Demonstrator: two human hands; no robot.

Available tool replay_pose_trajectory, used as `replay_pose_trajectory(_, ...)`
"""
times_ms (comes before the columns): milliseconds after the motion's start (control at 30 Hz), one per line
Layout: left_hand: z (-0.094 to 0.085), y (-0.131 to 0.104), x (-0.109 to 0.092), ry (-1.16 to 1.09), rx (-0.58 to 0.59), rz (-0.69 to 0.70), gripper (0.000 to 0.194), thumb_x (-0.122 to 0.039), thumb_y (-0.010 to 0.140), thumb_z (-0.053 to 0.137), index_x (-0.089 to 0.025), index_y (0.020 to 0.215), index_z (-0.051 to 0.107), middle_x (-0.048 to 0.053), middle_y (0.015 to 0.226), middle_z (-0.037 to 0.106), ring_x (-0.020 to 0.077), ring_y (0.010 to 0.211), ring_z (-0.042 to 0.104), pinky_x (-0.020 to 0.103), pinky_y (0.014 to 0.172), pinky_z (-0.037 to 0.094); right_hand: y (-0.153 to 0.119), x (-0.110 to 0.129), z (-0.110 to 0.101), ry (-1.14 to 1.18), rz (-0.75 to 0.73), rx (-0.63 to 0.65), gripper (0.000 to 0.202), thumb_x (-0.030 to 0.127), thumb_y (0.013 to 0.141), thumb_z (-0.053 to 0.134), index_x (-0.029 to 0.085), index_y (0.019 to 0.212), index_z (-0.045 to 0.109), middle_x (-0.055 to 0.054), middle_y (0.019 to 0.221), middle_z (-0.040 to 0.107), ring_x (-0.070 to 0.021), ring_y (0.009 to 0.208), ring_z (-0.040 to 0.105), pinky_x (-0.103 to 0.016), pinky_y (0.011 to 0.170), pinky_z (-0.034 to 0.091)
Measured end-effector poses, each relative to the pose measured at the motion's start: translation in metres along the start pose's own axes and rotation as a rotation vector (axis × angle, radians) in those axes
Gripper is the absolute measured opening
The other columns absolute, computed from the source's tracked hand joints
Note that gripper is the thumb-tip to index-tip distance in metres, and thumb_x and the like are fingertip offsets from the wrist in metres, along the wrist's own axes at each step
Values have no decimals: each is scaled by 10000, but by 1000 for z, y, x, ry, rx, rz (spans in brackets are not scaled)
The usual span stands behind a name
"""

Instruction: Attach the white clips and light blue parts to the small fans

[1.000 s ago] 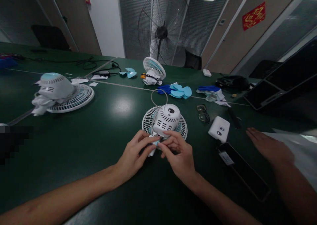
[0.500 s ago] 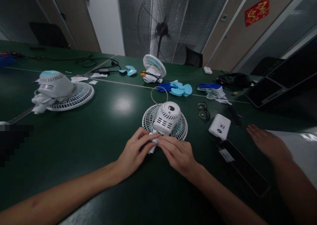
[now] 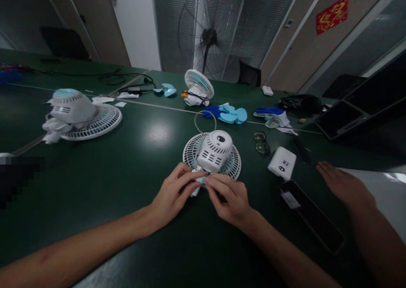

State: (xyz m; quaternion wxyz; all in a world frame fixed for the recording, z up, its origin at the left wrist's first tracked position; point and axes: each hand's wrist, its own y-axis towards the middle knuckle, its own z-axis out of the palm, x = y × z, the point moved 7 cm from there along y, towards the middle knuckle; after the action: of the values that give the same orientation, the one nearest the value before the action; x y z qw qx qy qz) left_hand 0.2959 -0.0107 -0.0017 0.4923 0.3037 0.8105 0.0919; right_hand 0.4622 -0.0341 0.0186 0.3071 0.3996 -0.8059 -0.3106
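On green table (image 3: 127,174), left fingers (image 3: 189,177), right fingers (image 3: 223,181) pinching fan's (image 3: 215,152) blue part (image 3: 201,180), blades (image 3: 232,114) beyond, eyeglasses (image 3: 261,143) rightward

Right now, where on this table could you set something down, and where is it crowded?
Bare tabletop lies between the leftmost fan and middle fan, and between your forearms. It's crowded right of the middle fan: glasses, white device, black slab, another person's hand.
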Motion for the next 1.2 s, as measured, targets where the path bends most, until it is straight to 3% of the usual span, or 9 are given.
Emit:
replay_pose_trajectory(133, 1, 0, -1, -11, -6, 13, 359, -184, 1076, 540, -318, 1397, 627, 48, 1145, 572, 182, 1048, 597, 336, 903, 542, -2, 4, -1, -38, -145, 62, 466, 25, 973, 625, 189, 1409, 599, -99, 1227, 755, -171, 1059, 756, -281, 893, 638)
replay_pose_trajectory(300, 0, 1, -2, -18, -18, 4, 332, -188, 1073, 552, -296, 1376, 638, 52, 1139, 574, 184, 1051, 594, 344, 914, 539, -1, 0, 0, -55, -76, 36, 460, 34, 990, 623, 210, 1413, 585, -82, 1234, 760, -163, 1097, 750, -266, 895, 639)
replay_pose_trajectory(400, 0, 1, -3, -12, -11, 0, 338, -183, 1074, 549, -304, 1378, 633, 49, 1136, 572, 182, 1044, 595, 342, 909, 537, 2, -5, 3, -4, 90, 8, 365, 123, 1006, 658, 248, 1347, 622, -60, 1142, 783, -171, 997, 774, -268, 811, 650)
replay_pose_trajectory(567, -1, 1, -4, -1, -4, -8, 333, -201, 1081, 537, -310, 1379, 635, 52, 1132, 563, 183, 1030, 593, 341, 895, 536, -1, -16, 12, 283, 477, -55, 270, 224, 1043, 611, 253, 1311, 634, 23, 827, 745, -113, 625, 726, -218, 614, 617)
replay_pose_trajectory(667, 0, 1, -5, 4, 7, -7, 335, -199, 1082, 530, -316, 1376, 640, 51, 1129, 562, 182, 1030, 592, 337, 897, 539, -2, -10, 11, 194, 382, -46, 266, 181, 1032, 600, 237, 1290, 631, 15, 820, 756, -126, 656, 744, -225, 638, 620)
replay_pose_trajectory(800, -1, 0, -4, -1, -9, 5, 339, -188, 1076, 539, -304, 1380, 634, 48, 1139, 571, 178, 1038, 600, 331, 907, 544, -2, -2, 2, 31, 99, 23, 417, 110, 966, 646, 260, 1354, 616, -57, 1095, 789, -188, 945, 786, -303, 816, 661)
replay_pose_trajectory(867, -1, 0, -4, 1, -9, 12, 341, -179, 1075, 533, -294, 1380, 634, 50, 1145, 573, 177, 1038, 603, 329, 907, 547, -2, -3, 0, 38, 47, 70, 462, 92, 957, 636, 308, 1365, 627, -46, 1201, 774, -198, 1011, 783, -323, 856, 669)
replay_pose_trajectory(1033, -1, 1, -6, 3, -24, 37, 341, -165, 1069, 538, -285, 1373, 639, 51, 1130, 570, 180, 1032, 600, 333, 902, 547, 3, -10, -3, 73, 119, 46, 420, 149, 994, 622, 432, 1302, 664, -3, 1205, 785, -202, 975, 794, -291, 757, 688)
replay_pose_trajectory(1200, -1, 1, -5, 7, -4, 21, 368, -168, 1067, 549, -311, 1397, 627, 47, 1126, 563, 180, 1024, 598, 331, 891, 543, -2, -12, 6, 97, 295, -63, 405, 199, 1031, 577, 440, 1352, 632, -21, 1037, 815, -222, 814, 811, -300, 607, 686)
